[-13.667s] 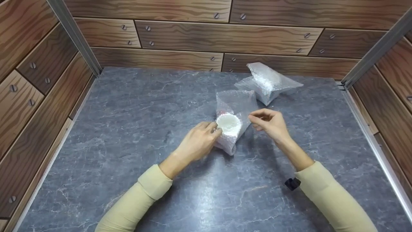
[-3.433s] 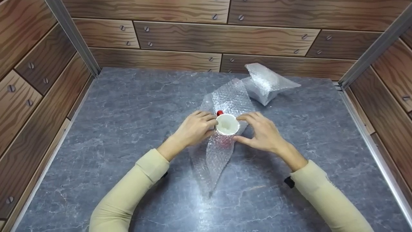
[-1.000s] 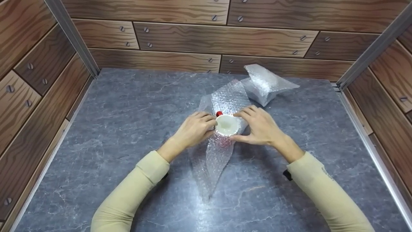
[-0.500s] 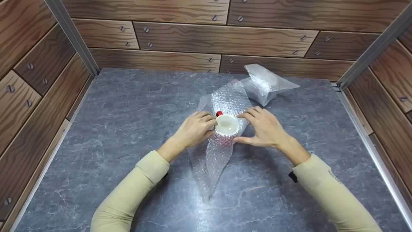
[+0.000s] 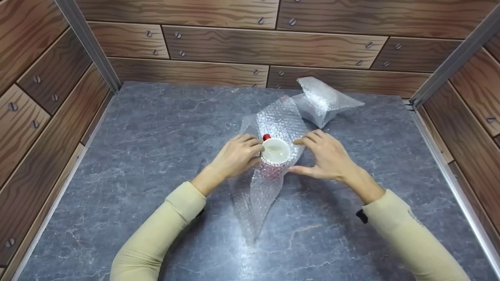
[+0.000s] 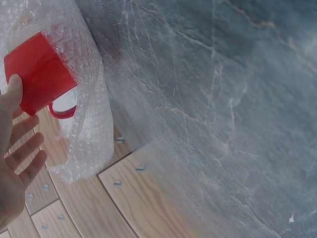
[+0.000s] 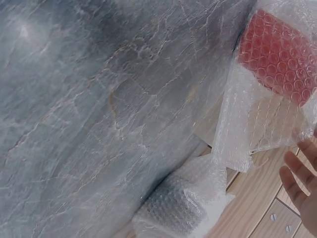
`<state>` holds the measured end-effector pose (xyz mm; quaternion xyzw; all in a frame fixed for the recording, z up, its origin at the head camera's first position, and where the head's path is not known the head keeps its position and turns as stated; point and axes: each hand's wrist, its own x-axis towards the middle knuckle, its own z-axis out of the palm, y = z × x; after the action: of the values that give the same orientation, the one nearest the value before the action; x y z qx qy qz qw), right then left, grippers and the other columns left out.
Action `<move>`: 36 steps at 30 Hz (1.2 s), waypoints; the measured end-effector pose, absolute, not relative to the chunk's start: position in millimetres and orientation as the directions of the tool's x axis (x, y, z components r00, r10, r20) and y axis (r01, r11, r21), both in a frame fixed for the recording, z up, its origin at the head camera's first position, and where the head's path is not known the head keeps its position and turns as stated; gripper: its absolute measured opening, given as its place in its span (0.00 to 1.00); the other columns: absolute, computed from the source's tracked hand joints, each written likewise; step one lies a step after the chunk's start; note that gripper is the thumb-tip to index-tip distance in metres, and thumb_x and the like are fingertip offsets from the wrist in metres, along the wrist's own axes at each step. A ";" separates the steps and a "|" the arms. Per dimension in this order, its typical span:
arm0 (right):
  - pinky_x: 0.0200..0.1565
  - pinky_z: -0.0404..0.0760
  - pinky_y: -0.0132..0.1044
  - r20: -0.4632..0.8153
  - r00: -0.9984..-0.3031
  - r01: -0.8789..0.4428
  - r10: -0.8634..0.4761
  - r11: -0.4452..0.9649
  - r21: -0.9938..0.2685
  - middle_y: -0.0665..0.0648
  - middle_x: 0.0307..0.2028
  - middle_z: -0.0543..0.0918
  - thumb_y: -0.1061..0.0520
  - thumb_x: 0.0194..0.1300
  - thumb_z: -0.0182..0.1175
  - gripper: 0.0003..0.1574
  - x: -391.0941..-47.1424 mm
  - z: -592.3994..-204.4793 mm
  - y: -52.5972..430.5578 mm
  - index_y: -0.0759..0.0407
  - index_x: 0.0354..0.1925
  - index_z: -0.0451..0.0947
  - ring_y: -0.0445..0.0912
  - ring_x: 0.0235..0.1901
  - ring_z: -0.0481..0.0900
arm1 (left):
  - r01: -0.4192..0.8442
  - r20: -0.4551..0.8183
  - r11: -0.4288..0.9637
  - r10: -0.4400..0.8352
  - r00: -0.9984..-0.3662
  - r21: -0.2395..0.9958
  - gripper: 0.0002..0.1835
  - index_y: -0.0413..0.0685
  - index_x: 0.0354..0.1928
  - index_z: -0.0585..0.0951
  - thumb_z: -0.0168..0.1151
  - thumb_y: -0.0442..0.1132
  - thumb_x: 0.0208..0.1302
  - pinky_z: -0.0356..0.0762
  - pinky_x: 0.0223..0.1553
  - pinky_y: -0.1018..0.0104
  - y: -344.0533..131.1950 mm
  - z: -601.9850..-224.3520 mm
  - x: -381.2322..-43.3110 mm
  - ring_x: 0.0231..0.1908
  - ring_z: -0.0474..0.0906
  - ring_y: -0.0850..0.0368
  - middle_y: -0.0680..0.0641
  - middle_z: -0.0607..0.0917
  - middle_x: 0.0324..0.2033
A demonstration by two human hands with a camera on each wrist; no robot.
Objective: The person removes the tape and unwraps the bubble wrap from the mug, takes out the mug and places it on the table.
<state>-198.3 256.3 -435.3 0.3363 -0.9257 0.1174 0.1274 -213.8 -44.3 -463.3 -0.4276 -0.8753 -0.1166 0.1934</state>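
Note:
A red mug [image 6: 37, 72] with a white inside [image 5: 275, 151] stands upright mid-table, its red handle [image 5: 266, 137] at the back left. Bubble wrap [image 5: 266, 191] covers the mug's right and near sides; one flap runs toward me, another spreads behind. My left hand [image 5: 236, 158] holds the mug's left edge, and in the left wrist view its thumb [image 6: 16, 87] lies on the bare red wall. At the mug's right, my right hand [image 5: 326, 158] has thumb and fingers spread near the wrap; whether the fingertips touch it I cannot tell.
A second bubble-wrapped bundle [image 5: 328, 99] lies at the back right, close behind the wrap; its contents cannot be made out. The grey marbled table [image 5: 168, 128] is bounded by wood-patterned walls [image 5: 218, 43] and metal rails [image 5: 88, 43].
Since the oldest frame, the wrap has been unfolded from the mug's left side, baring the handle. Over the last second my right hand has drawn away rightward from the rim; my left stays put.

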 end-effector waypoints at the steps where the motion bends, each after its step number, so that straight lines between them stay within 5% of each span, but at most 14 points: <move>1: 0.59 0.84 0.54 0.317 -0.741 -0.653 -0.592 0.745 -0.133 0.59 0.55 0.86 0.23 0.54 0.70 0.48 -197.4 -435.0 257.3 0.54 0.59 0.83 0.55 0.57 0.81 | 0.794 0.438 0.606 0.704 -0.559 0.039 0.11 0.49 0.46 0.86 0.70 0.45 0.67 0.82 0.63 0.53 -44.0 -463.2 -213.9 0.58 0.85 0.48 0.47 0.91 0.54; 24: 0.60 0.82 0.55 0.309 -0.779 -0.616 -0.546 0.758 -0.216 0.56 0.52 0.88 0.28 0.57 0.72 0.45 -179.8 -436.3 275.4 0.53 0.62 0.81 0.53 0.55 0.81 | 0.801 0.466 0.597 0.696 -0.546 0.047 0.17 0.49 0.46 0.86 0.69 0.53 0.65 0.83 0.61 0.54 -43.6 -464.0 -214.4 0.57 0.85 0.48 0.47 0.92 0.51; 36: 0.51 0.82 0.50 0.328 -0.788 -0.606 -0.521 0.749 -0.267 0.53 0.44 0.88 0.34 0.59 0.72 0.39 -171.1 -438.5 286.0 0.52 0.62 0.83 0.49 0.48 0.81 | 0.794 0.457 0.606 0.693 -0.558 0.050 0.17 0.50 0.47 0.87 0.68 0.54 0.66 0.82 0.62 0.54 -43.6 -464.2 -213.9 0.57 0.85 0.48 0.48 0.91 0.52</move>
<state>-171.1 286.0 -438.5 0.3035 -0.9278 0.1824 0.1172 -213.9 -43.6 -464.2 -0.4255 -0.8735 -0.1264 0.2002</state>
